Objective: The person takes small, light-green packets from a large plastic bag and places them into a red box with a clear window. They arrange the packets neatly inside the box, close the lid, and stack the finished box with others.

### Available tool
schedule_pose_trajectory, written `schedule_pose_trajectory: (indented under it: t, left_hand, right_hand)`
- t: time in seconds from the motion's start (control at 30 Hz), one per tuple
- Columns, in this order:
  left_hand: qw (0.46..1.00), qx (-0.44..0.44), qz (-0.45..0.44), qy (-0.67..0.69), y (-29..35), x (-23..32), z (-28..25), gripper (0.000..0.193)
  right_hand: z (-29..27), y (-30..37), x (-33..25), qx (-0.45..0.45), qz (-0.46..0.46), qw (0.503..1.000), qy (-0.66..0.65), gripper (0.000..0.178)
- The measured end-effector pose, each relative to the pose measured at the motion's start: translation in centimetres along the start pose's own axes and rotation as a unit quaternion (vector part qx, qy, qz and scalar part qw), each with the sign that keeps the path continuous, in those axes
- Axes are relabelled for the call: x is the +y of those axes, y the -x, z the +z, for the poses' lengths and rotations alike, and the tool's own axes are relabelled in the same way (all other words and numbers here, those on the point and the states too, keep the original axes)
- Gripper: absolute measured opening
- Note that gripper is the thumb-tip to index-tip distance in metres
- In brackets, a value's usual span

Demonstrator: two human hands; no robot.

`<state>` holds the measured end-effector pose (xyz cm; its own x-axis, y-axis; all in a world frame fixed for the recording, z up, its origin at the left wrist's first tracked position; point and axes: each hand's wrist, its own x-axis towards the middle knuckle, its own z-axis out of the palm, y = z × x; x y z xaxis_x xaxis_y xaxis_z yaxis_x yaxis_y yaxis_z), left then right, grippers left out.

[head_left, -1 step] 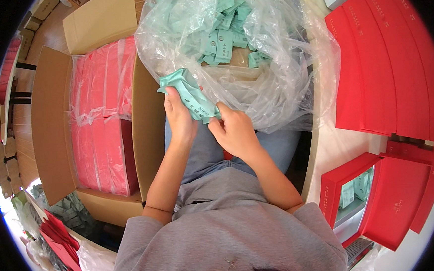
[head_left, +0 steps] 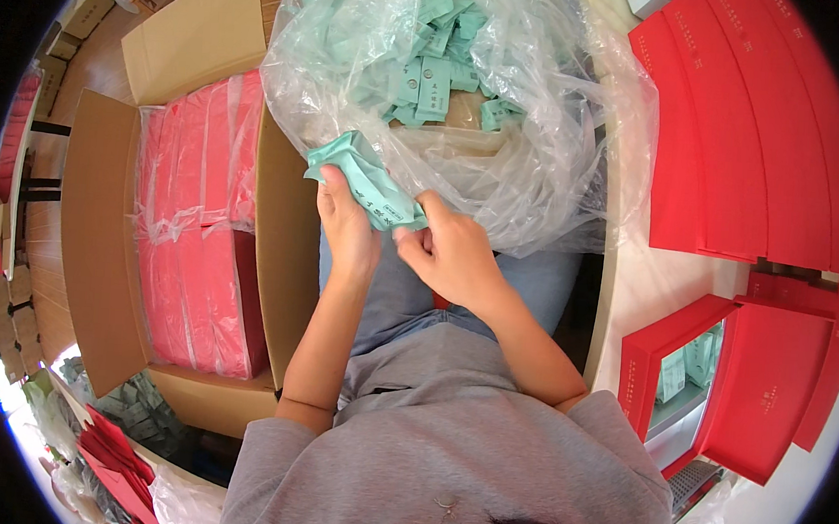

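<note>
Mint-green packet (head_left: pixel 369 184), just this side of the clear plastic bag (head_left: pixel 541 164)!
Creased, dark-printed, left hand (head_left: pixel 348 224) gripping it, right hand (head_left: pixel 454 254) pinching one end.

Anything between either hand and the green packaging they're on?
Nothing visible: the left hand grips the green packaging directly, and the right hand's fingers touch its lower end. The clear plastic bag lies beyond, not between.

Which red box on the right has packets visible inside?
The lower rectangular red box, red lid swung rightward, pale-green packets inside; the other red boxes there show none.
</note>
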<state>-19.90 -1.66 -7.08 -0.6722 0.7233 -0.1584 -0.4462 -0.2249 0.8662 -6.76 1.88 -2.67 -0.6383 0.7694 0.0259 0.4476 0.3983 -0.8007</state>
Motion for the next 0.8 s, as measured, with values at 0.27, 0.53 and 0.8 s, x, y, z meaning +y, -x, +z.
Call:
schedule_pose_trajectory:
  t: [0.27, 0.53, 0.8]
  left_hand:
    - [0.999, 0.005, -0.047, 0.014, 1.2, 0.0, 1.5, 0.051]
    - [0.986, 0.085, -0.14, -0.044, 0.6, 0.2, 1.1, 0.059]
    - [0.987, 0.1, 0.004, -0.125, 0.9, -1.2, 1.3, 0.057]
  right_hand:
    - [1.2, -1.3, 0.7, 0.123, -0.105, 0.987, -0.002, 0.048]
    - [3.6, 0.1, -0.2, 0.137, -0.097, 0.986, -0.014, 0.043]
    - [2.8, -1.7, -0.4, 0.118, -0.044, 0.992, 0.017, 0.03]
